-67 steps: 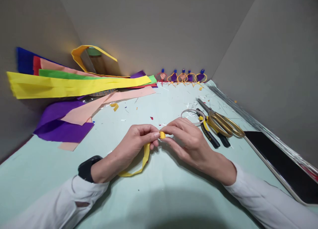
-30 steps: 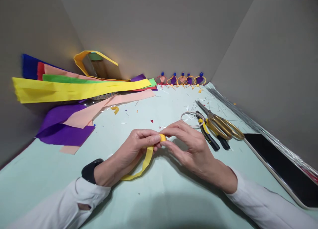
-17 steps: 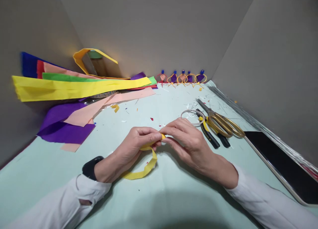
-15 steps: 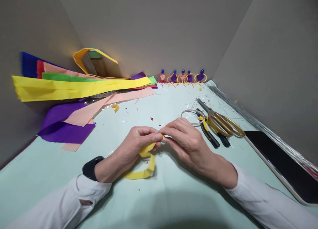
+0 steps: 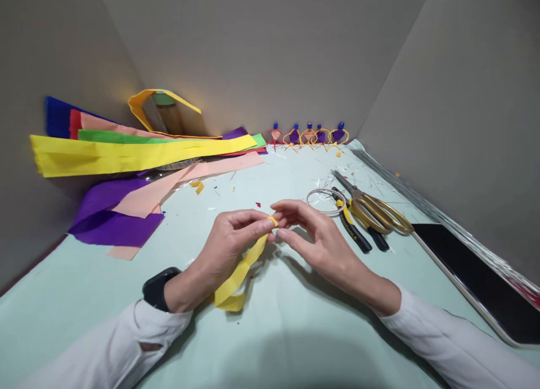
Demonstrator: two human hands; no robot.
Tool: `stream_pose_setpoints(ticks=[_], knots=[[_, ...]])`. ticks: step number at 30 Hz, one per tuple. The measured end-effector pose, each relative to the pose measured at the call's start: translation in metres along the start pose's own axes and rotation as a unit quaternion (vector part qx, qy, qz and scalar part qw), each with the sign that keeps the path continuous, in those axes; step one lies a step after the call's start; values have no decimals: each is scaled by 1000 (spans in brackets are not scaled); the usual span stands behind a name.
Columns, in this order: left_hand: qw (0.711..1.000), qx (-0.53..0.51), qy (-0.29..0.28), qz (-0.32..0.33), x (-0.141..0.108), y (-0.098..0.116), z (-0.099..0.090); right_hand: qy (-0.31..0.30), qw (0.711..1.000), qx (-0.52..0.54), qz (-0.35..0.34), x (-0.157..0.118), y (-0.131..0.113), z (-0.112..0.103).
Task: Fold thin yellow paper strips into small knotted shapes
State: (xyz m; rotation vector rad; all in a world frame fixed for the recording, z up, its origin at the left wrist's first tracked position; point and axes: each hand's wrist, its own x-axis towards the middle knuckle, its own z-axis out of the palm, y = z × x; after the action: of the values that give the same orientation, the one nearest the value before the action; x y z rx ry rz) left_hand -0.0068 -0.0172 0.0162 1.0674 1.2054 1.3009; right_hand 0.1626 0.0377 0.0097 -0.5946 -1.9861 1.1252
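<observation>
My left hand (image 5: 236,234) pinches the end of a narrow yellow paper strip (image 5: 243,265) between thumb and fingers. From there the strip hangs down and curls back over the tabletop, partly hidden by the left hand. Close beside that pinched end is my right hand (image 5: 314,231), its thumb and index finger apart, the fingertips near the strip's tip. Whether any right fingertip touches the strip is hard to make out. A dark watch (image 5: 160,288) is on my left wrist.
Coloured crepe paper strips (image 5: 139,153) lie at the back left, over a purple sheet (image 5: 113,226). Several small wire-and-paper figures (image 5: 309,133) stand at the back. Gold-handled scissors (image 5: 373,209), pliers (image 5: 354,231), a wire ring (image 5: 324,202) and a tablet (image 5: 476,276) are right; a bundle of wires (image 5: 422,198) lies behind.
My right thumb and index finger have parted from their pinch at the strip's end. The hanging strip has swung down and left, straightening; my left hand keeps its hold.
</observation>
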Motion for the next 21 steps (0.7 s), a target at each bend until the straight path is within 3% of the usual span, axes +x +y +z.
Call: stream_pose_setpoints(ticks=[3,8,12,17,21], knots=[[996,53,50,46,1,1,3,-35,979,168,106,1,0,6],[989,51,96,102,3,-1,7,-42,931,319,172,1,1,16],[988,23,98,118,3,-4,10,-24,920,345,184,1,0,22],[990,8,91,111,1,-4,14,8,937,302,174,3,-1,24],[994,-31,84,67,2,-3,14,9,948,268,170,2,1,26]])
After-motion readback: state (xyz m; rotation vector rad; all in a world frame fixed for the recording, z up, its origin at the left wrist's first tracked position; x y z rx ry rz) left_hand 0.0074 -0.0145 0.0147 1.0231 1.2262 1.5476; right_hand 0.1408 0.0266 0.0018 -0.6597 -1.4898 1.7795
